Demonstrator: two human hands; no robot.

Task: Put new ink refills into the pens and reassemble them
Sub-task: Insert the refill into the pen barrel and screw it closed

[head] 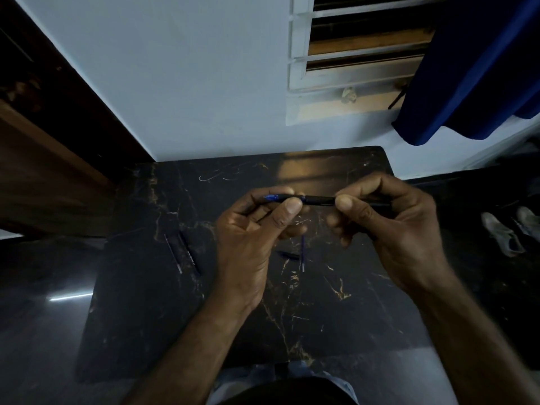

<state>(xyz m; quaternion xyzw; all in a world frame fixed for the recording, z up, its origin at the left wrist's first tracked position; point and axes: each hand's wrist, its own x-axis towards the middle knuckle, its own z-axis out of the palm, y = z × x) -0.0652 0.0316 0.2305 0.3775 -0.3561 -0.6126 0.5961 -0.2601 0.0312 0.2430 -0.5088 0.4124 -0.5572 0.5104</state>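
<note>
Hard to see: dim light; I cannot tell whether the slim black pen [318, 200] with its blue tip [270, 197] is fully joined at its middle, where my thumbs cover part of it.
Left hand [251, 238]: fingers pinched narrow on the pen's blue-tipped end.
Right hand [391, 226]: fingers [346, 203] pinched on the black barrel, whose far end pokes out past them.
Pen: level, held above the black gold-veined marble table [336, 302], between both grips.
Below my fingers: a thin blue refill [303, 252] and a small dark pen piece [287, 254], partly hidden by the left hand.
Left of my fingers: two thin dark pen parts [182, 252] side by side, details unclear.
Edges: the table's far edge meets the pale wall [190, 83]; bare table toward me.
Right: grey shoes [511, 229] on the floor, well apart.
</note>
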